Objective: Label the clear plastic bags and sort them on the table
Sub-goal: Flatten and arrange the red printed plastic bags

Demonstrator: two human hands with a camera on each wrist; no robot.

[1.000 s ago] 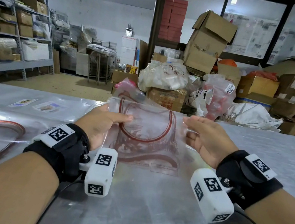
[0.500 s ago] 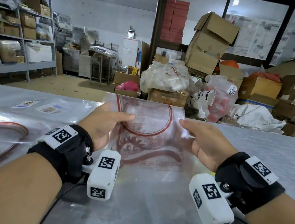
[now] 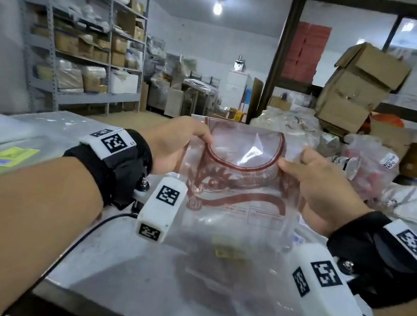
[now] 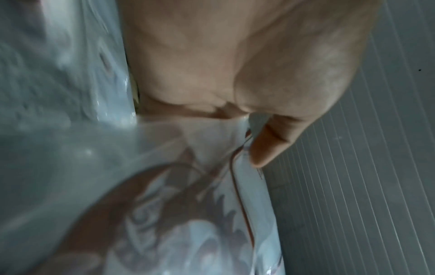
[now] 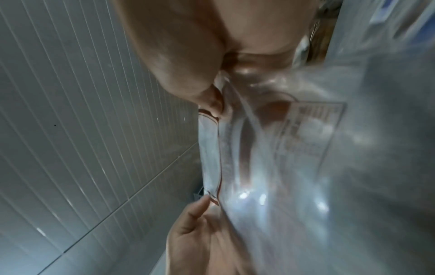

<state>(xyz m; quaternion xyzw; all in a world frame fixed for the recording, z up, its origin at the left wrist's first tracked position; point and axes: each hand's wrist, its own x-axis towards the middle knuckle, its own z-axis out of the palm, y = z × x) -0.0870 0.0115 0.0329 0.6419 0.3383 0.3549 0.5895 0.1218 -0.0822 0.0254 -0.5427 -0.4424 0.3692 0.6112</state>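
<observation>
Between both thumbs, holding up clear printed bag [image 3: 239, 179] above table [image 3: 177, 304]: left hand [image 3: 173, 146] and right hand [image 3: 318, 187] pinching its side edges. Handling step, probably; label not visible. Next: laying flat, sticking label, keeping film taut.

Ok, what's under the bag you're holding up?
The bag, pinched by the left hand and right hand, hangs above the table. Through it a yellow label shows faintly below. Anything else is blurred by the plastic.
</observation>
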